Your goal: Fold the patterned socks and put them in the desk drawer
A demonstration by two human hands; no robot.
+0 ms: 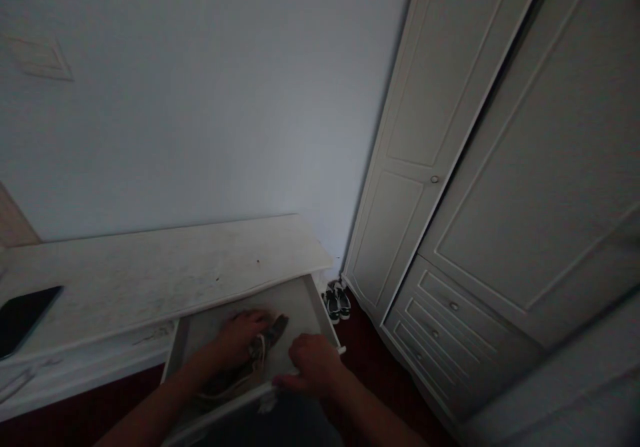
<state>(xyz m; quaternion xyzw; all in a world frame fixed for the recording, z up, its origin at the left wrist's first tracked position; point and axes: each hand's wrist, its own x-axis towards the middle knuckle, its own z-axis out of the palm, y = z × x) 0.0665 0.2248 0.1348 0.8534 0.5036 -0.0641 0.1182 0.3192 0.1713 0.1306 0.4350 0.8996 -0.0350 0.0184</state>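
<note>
Reaching into drawer (300, 298), left hand (243, 335) at corded item (277, 328), right hand (313, 365) curled, grips unclear

No words, labels, brands, numbers or signs could be read anywhere, whether on the shoes (343, 303), the open drawer (300, 300), the wardrobe (450, 100) or the wall switch (40, 58).

At the left fingers (256, 319), a corded bundle (259, 349) is contained by the drawer (296, 299); well left, a dark flat device (25, 317) is borne by the surface (150, 270).
</note>
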